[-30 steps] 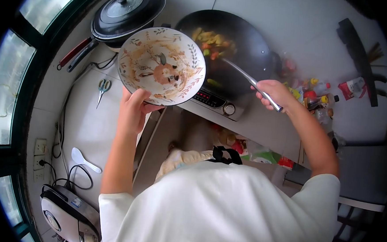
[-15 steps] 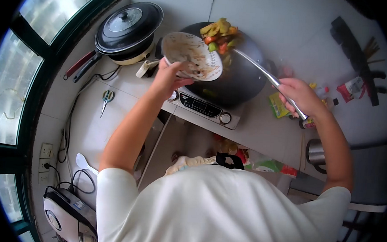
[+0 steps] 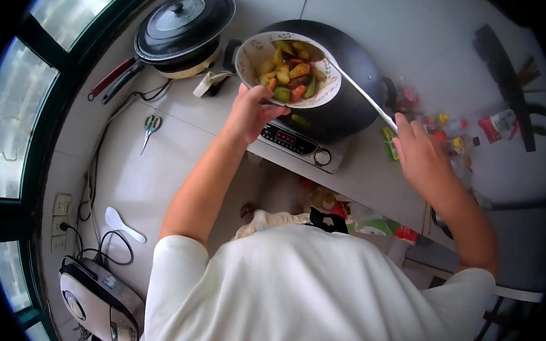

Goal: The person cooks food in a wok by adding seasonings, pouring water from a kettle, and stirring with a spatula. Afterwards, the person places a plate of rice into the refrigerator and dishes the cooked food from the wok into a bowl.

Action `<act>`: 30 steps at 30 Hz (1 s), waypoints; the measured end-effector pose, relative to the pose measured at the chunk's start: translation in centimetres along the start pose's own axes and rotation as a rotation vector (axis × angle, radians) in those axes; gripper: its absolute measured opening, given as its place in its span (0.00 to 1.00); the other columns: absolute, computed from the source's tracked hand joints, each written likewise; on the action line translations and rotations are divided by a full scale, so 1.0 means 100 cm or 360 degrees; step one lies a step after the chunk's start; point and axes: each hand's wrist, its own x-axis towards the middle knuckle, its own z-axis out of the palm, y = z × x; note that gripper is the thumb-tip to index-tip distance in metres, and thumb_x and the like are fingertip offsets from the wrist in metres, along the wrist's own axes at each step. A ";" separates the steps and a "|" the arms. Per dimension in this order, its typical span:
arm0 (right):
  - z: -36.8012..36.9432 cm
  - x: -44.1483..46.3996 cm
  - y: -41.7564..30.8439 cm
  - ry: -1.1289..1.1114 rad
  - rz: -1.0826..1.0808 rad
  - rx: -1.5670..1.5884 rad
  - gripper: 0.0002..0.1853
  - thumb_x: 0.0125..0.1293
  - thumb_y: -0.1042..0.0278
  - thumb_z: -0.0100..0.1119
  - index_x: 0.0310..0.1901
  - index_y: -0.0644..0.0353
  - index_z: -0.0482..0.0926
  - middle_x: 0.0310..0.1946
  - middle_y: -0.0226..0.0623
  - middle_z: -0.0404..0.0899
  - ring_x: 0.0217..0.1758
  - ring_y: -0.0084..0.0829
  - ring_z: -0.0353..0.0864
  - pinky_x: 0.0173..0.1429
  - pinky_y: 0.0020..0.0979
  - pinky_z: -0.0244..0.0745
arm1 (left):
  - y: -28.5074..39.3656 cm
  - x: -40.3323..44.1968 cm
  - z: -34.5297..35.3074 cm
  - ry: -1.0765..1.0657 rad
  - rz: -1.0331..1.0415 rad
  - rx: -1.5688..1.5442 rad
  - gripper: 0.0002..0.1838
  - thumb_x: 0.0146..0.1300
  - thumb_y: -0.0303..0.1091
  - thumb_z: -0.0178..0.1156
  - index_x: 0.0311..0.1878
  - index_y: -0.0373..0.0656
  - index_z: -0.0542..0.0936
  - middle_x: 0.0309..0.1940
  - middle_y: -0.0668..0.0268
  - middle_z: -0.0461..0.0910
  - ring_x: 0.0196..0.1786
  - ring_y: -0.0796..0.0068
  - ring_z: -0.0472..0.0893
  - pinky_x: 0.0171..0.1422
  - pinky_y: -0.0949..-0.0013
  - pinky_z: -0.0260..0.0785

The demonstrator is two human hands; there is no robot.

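Note:
My left hand (image 3: 251, 114) grips the near rim of a white patterned bowl (image 3: 251, 51), tilted slightly above the wok's left side. Inside the bowl lie cooked vegetables (image 3: 296, 74), green, yellow and red pieces in brown sauce. My right hand (image 3: 421, 151) is closed around the handle of a long-handled metal cooking utensil (image 3: 366, 97). Its head reaches into the bowl's far side, partly hidden among the food. Beneath the bowl, the dark wok (image 3: 358, 60) sits on an induction cooker (image 3: 331, 160) with red lit digits.
A lidded black pan (image 3: 181, 33) stands at the back left. Scissors (image 3: 151, 125), a white spoon (image 3: 124, 225) and a rice cooker (image 3: 99, 303) are on the left counter. Bottles and packets (image 3: 459, 141) stand right of the wok, near a black knife rack (image 3: 507, 78).
The vegetables heaped on the utensil above the wok are now in the bowl, which was nearly bare. The bowl moved right and away from me; the utensil's head came down into it.

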 end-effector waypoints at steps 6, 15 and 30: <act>-0.020 -0.013 -0.005 0.0234 -0.0083 -0.0232 0.21 0.60 0.68 0.55 0.55 0.61 0.69 0.33 0.44 0.71 0.31 0.42 0.76 0.33 0.38 0.72 | 0.009 -0.013 -0.010 -0.0009 0.0085 -0.0015 0.25 0.53 0.27 0.48 0.57 0.36 0.60 0.43 0.53 0.75 0.29 0.63 0.80 0.35 0.72 0.78; -0.042 -0.005 0.006 -0.0342 0.0771 0.1610 0.15 0.65 0.71 0.49 0.51 0.66 0.71 0.23 0.27 0.69 0.13 0.14 0.63 0.16 0.18 0.60 | 0.004 -0.007 -0.010 0.0054 0.0097 -0.0092 0.26 0.53 0.27 0.49 0.57 0.34 0.60 0.42 0.52 0.75 0.31 0.64 0.80 0.35 0.74 0.78; 0.048 0.047 0.116 -0.0794 0.1004 0.1321 0.11 0.65 0.64 0.47 0.40 0.62 0.73 0.19 0.26 0.68 0.13 0.17 0.64 0.14 0.21 0.60 | -0.003 -0.039 -0.036 0.0160 0.0126 -0.0045 0.25 0.53 0.31 0.49 0.54 0.30 0.64 0.40 0.55 0.77 0.32 0.67 0.80 0.39 0.70 0.76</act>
